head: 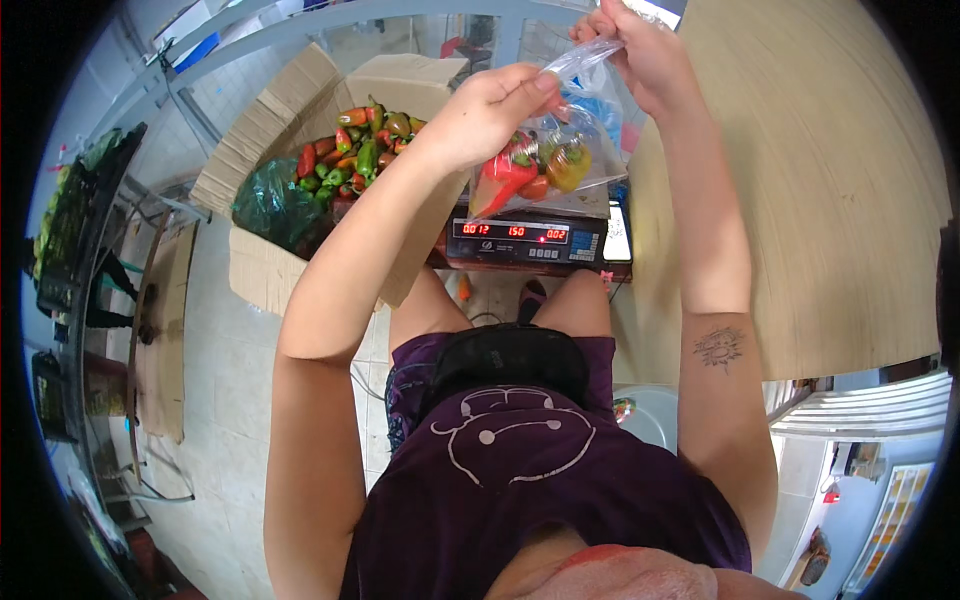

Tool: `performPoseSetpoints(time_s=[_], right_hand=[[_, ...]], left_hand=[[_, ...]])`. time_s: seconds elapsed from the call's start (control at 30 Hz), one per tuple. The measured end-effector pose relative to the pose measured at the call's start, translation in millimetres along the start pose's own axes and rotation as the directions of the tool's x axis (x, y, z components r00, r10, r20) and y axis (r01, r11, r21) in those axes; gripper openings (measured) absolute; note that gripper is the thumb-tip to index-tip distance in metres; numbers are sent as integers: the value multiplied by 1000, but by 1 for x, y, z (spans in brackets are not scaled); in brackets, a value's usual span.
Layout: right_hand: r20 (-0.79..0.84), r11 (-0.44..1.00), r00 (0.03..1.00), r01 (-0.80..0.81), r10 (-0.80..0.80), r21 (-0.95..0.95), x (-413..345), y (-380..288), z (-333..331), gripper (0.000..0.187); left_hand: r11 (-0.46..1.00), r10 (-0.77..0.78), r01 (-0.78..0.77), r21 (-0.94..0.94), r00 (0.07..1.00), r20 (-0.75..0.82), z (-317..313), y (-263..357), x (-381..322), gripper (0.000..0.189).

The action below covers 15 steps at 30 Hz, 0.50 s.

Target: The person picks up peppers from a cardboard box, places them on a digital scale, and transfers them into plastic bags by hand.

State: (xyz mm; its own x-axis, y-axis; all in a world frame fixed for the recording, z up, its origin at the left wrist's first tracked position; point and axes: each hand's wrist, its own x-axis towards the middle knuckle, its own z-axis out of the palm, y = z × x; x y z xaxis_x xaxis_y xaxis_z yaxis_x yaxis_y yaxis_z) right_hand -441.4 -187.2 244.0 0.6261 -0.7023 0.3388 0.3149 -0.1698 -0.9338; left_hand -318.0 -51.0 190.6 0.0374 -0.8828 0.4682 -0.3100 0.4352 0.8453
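Note:
My left hand (495,109) pinches the gathered neck of a clear plastic bag (592,180). Red and yellowish-green peppers (510,169) lie inside the bag. Up and to the right, my right hand (626,45) grips the twisted upper end of the same bag, so the plastic stretches between both hands. Beneath the bag is a digital weighing scale (525,238) with lit red figures and a keypad. Left of the scale stands an open cardboard box (262,112) of green, red and orange peppers (366,157), with a dark green plastic bag (277,199) in its near left corner.
A large wooden panel (825,187) fills the right side. A phone (617,232) lies beside the scale's keypad. At the left are a produce rack (67,217) and a flattened cardboard piece (169,322). A pale plastic tub (649,416) stands below the panel.

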Motion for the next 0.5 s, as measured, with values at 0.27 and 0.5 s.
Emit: performPoseSetpoints(time_s=[0.27,0.5], right_hand=[[-166,917,958,159,-232,-365,-30,38,-21,47],[432,-18,743,493,-512,-870,-107,64,40,73]], left_hand=[[980,-200,194,-48,954,-225,-10,-9,11,32],[864,-441,272,-423,813,-379,-17,-29,26,27]])
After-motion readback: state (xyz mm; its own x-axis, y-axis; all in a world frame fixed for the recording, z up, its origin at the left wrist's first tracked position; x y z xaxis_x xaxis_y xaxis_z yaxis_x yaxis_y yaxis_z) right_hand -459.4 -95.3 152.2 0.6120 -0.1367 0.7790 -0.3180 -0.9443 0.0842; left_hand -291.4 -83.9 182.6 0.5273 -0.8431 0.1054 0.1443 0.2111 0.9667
